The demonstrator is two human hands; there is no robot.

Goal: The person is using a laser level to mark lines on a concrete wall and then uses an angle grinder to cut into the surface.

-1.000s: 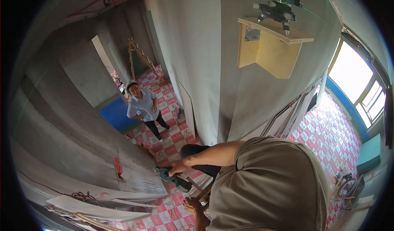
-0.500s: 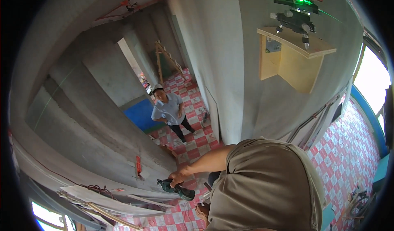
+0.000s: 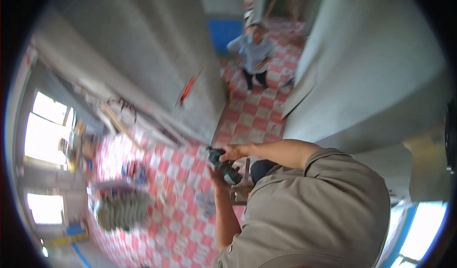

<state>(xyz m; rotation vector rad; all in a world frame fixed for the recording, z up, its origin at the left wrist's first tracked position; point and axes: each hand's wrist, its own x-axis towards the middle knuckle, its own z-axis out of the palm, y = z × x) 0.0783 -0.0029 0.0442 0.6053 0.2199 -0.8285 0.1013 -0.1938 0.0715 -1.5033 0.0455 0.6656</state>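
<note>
My right hand (image 3: 231, 151) grips a dark green power tool (image 3: 228, 173), held low beside my body. My left hand (image 3: 215, 175) is against or very close to the tool's lower left side; its fingers are blurred, so their grip is unclear. A wooden frame (image 3: 243, 195), like part of a ladder or stand, shows just under the tool, beside my dark trouser leg.
A person (image 3: 257, 51) in a light shirt stands in the passage between grey walls. Pink checked covering (image 3: 252, 111) lies on the floor. A red wall box (image 3: 187, 89), leaning boards (image 3: 114, 118), stacked pale bundles (image 3: 119, 211) and windows (image 3: 45, 135) are around.
The view has swung, and the laser level and its shelf have left the picture. My left hand has come up from the wooden frame toward the tool. My right hand still holds it.
</note>
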